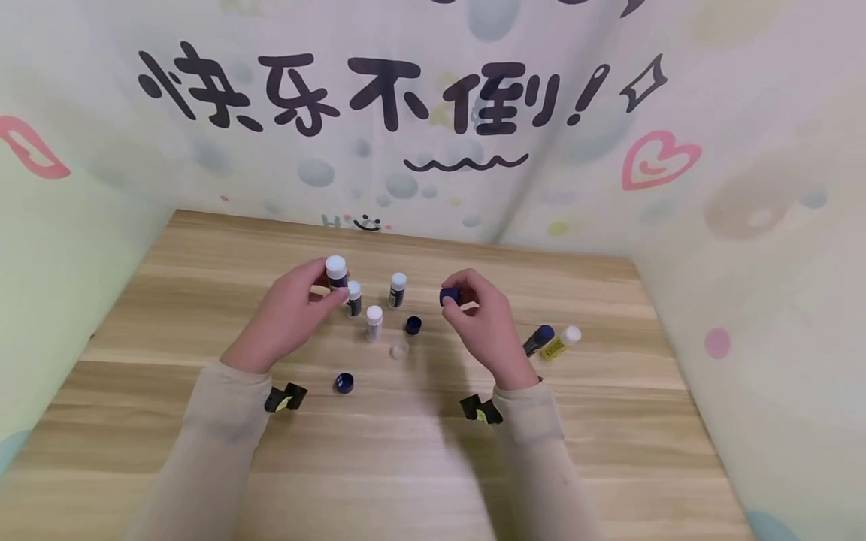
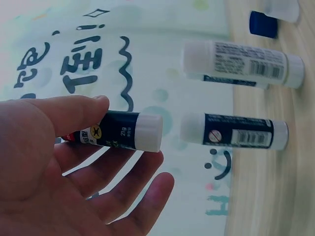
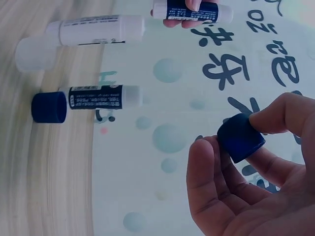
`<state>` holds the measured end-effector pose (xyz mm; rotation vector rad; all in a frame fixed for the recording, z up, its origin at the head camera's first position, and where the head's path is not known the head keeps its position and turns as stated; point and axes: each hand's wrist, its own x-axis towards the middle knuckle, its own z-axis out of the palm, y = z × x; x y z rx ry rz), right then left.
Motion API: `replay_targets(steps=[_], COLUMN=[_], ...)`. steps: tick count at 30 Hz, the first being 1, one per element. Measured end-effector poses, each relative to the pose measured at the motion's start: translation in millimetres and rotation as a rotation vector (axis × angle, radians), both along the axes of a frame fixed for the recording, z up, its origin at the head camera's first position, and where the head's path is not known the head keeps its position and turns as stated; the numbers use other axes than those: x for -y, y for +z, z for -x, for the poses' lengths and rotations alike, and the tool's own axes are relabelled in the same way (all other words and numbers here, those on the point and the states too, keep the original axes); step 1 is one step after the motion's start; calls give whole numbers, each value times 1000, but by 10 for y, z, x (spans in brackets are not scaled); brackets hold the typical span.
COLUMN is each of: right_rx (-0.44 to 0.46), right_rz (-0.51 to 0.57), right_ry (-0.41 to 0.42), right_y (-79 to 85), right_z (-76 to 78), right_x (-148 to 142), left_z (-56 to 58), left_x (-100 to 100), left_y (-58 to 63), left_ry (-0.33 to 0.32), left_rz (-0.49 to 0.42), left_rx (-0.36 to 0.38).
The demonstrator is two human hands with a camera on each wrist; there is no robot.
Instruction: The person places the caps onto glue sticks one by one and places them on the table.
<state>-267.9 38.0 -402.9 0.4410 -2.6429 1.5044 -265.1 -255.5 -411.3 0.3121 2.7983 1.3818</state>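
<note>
My left hand (image 1: 287, 314) grips a glue stick (image 1: 336, 269) between thumb and fingers, above the table. This stick has a navy label and white ends; in the left wrist view "21g" shows on its label (image 2: 129, 130). My right hand (image 1: 489, 327) pinches a loose navy cap (image 3: 240, 137) in the air, apart from any glue stick. Between the hands stand two navy-labelled glue sticks (image 1: 397, 291) and a white-labelled glue stick (image 1: 374, 324), all upright. Beside them lie a navy cap (image 1: 413, 325) and a clear cap (image 1: 399, 350).
Nearer the front, another navy cap (image 1: 345, 383) lies on the wooden table (image 1: 379, 466). Right of my right wrist are a navy-capped glue stick (image 1: 541, 338) and a yellow glue stick (image 1: 555, 348) with a white cap. A printed cloth (image 1: 379, 180) hangs behind the table.
</note>
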Motion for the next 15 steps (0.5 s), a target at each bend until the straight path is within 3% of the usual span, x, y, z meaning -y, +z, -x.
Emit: replay_targets(steps=[5,15], right_rx=[3,-54], right_rz=[54,57], right_ry=[-7,-28], right_y=[-22,-7], right_z=[-30,16], right_x=[-7,-32], left_z=[-27,-43], left_x=[-31,-47], left_y=[-2,12], left_ry=[-42,-18], left_rz=[-7,-34], left_rx=[-3,6])
